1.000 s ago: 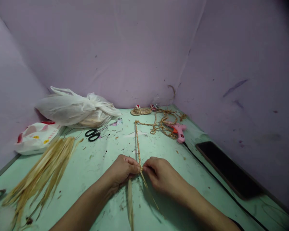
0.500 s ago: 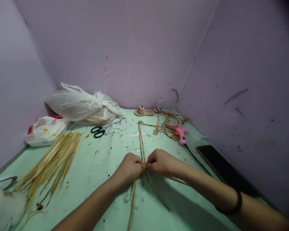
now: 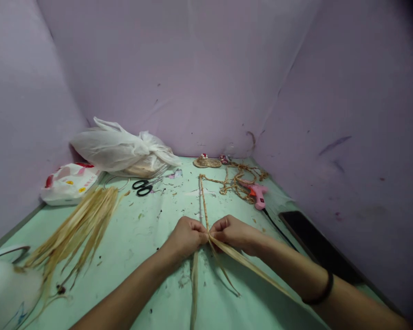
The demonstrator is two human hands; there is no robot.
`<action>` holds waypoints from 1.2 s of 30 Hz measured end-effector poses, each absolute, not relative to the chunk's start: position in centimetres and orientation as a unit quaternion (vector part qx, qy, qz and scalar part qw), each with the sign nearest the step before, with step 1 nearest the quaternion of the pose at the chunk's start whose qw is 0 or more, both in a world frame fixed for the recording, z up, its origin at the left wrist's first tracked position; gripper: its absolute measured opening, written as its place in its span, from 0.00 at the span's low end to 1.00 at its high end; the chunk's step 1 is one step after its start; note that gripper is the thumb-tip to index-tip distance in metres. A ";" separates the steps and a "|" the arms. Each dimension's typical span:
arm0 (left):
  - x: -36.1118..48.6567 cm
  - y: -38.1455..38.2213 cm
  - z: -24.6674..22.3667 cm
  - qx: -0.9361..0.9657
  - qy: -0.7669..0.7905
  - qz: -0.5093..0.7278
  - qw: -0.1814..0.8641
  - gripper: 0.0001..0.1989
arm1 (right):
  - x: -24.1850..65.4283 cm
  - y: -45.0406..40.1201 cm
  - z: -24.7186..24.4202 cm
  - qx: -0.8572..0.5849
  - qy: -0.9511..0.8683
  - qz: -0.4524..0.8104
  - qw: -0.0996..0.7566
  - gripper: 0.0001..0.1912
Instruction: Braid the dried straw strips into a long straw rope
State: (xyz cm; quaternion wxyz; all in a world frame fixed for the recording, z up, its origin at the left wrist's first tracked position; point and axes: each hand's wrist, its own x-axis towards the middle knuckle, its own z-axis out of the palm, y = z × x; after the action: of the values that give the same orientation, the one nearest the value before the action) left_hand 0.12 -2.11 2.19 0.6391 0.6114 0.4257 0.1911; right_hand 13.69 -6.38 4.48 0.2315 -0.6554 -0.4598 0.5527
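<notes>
A thin tan braid (image 3: 204, 201) of dried fibre runs away from me over the table and bends right at its far end. My left hand (image 3: 188, 236) pinches the braid's near end between thumb and fingers. Close beside it, my right hand (image 3: 236, 233) is closed at the same spot, fingertips almost meeting the left ones. Loose strands fan out toward me: one strand (image 3: 194, 288) hangs below the left hand, a short one (image 3: 227, 275) lies in the middle, and a long pale strand (image 3: 254, 266) passes under the right forearm.
At left lie a bundle of dried strips (image 3: 86, 215), a tissue pack (image 3: 70, 183) and a white bag (image 3: 124, 149). Black-handled scissors (image 3: 144, 186) lie beyond. Right are coiled braid (image 3: 241, 178), a pink glue gun (image 3: 259, 195) with cord, and a phone (image 3: 316, 243). Walls enclose the table.
The long pale strand now crosses over in front of the right hand, where before only part showed behind the forearm. Both hands stay at the braid's end. The view has shifted slightly.
</notes>
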 end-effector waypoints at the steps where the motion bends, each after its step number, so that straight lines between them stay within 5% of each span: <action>1: 0.2 -2.1 2.2 0.614 0.426 0.191 0.637 0.04 | 13.5 -6.6 4.4 -0.655 -0.446 0.559 0.243 0.07; 9: 0.6 -2.5 1.9 0.663 0.442 0.200 0.570 0.05 | 12.9 -6.7 2.9 -0.714 -0.506 0.429 0.225 0.06; 18: 0.6 -2.8 1.8 0.638 0.425 0.198 0.611 0.07 | 12.0 -7.8 3.4 -0.624 -0.326 0.626 0.336 0.06; 36: -0.5 -1.5 3.2 0.710 0.368 0.083 0.594 0.08 | 13.6 -7.5 0.8 -0.612 -0.458 0.510 0.394 0.06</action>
State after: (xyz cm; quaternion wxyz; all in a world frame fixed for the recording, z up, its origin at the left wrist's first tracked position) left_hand -0.52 -1.46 3.15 0.5941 0.7102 0.3684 0.0830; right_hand 13.60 -7.45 0.77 0.3943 -0.6118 -0.4584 0.5099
